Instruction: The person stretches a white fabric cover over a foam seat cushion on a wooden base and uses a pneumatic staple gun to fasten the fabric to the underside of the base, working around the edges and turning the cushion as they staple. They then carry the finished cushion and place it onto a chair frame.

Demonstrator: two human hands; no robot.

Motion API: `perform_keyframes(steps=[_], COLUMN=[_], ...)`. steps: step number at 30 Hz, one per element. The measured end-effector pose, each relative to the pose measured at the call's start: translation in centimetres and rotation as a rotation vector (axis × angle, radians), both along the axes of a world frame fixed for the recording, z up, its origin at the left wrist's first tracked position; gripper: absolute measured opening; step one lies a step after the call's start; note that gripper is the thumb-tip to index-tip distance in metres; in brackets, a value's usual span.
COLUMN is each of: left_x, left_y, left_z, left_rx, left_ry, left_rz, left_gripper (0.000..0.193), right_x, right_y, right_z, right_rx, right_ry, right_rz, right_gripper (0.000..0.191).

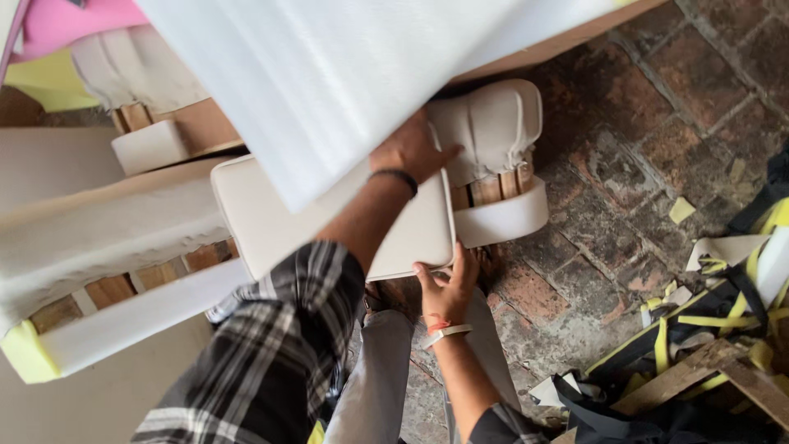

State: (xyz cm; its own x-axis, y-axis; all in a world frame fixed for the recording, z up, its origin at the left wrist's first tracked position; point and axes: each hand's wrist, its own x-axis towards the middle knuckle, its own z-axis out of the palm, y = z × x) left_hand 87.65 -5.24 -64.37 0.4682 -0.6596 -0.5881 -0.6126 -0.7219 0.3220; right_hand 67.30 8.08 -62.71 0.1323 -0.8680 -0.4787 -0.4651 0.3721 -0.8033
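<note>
The cream seat cushion (329, 222) lies flat on the upholstered furniture frame (107, 230), its long axis running left to right just ahead of both hands: the right hand (448, 288) cups its near right corner from below, while the left hand (411, 152) presses loosely spread on its far edge beneath the white foam sheet (345, 74).

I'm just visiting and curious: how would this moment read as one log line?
left hand: on top of cream seat cushion, under white foam sheet | right hand: gripping cushion's near edge | floor: brick

Worn red-brown brick floor (657, 123), littered with yellow-and-black scraps (707, 329) and wood offcuts (682, 374).
</note>
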Motion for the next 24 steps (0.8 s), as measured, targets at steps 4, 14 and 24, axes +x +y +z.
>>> perform_keyframes(steps=[4,14,24], left_x=[1.9,2.7,0.2], left_y=[-2.1,-1.5,-0.5], left_z=[-2.5,-4.0,-0.1], left_rx=[0.046,0.03,-0.095], left_ry=[0.053,0.129,-0.101], left_rz=[0.027,0.186,0.089], left_gripper=[0.068,0.052,0.028], right_x=[1.1,-0.3,-1.5], right_y=[-0.1,-2.1,-7.2], right_z=[-0.3,-0.6,-1.9], right_rx=[-0.025,-0.065,0.112], right_ry=[-0.179,0.06,0.334], right_rz=[-0.115,0.181,0.639], right_gripper=[0.078,0.069,0.044])
